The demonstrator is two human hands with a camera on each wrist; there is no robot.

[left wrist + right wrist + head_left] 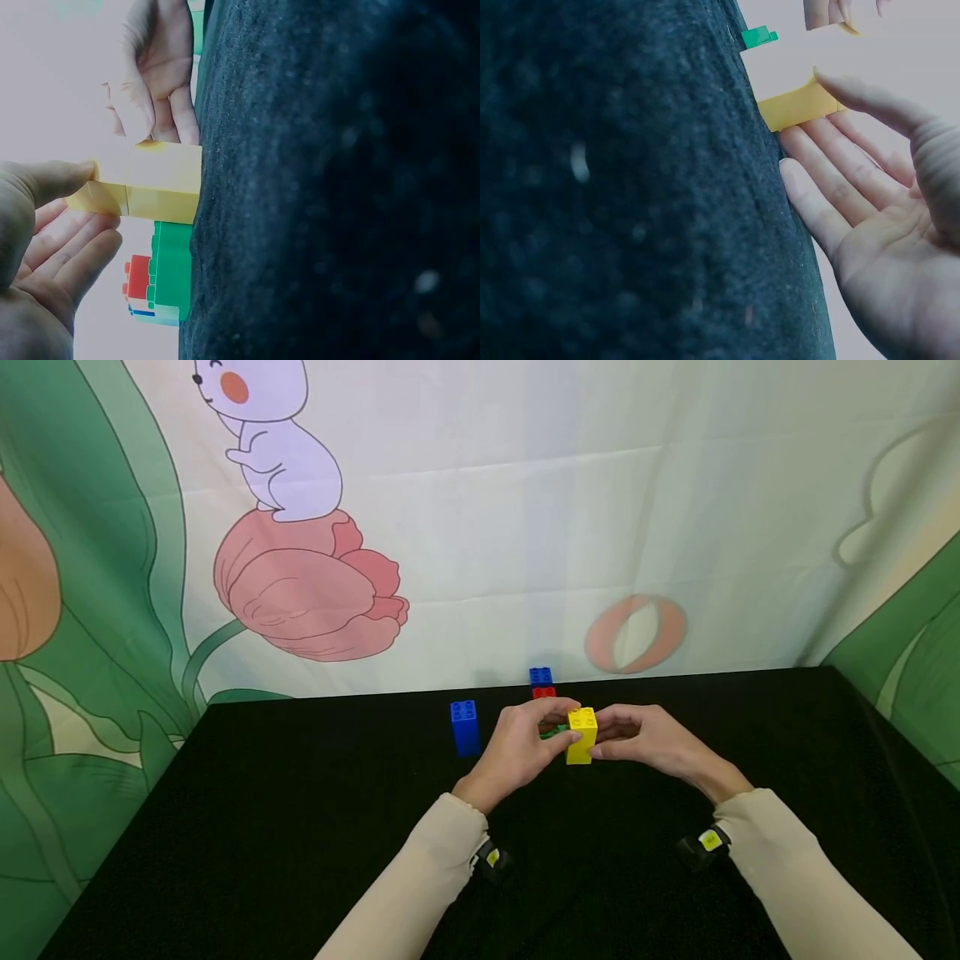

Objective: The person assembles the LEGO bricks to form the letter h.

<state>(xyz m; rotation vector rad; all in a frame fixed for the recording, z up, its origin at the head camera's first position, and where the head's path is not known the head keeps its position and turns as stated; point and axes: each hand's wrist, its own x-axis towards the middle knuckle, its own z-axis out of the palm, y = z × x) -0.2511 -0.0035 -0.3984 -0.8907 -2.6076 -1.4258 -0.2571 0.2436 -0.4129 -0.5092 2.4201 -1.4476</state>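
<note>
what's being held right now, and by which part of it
A studded yellow plastic two-block tower: the left grip pinches its upper block, the right grip its lower block.

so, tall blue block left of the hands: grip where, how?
The tall blue block is likely best pinched across opposite sides near the top, from above left: it stands upright, straight-sided, and the left hand lies to its right.

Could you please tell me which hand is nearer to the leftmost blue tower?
Left. The left hand, pinching the yellow stack, is just right of the blue tower; the right hand is farther right, at the yellow stack's other side.
</note>
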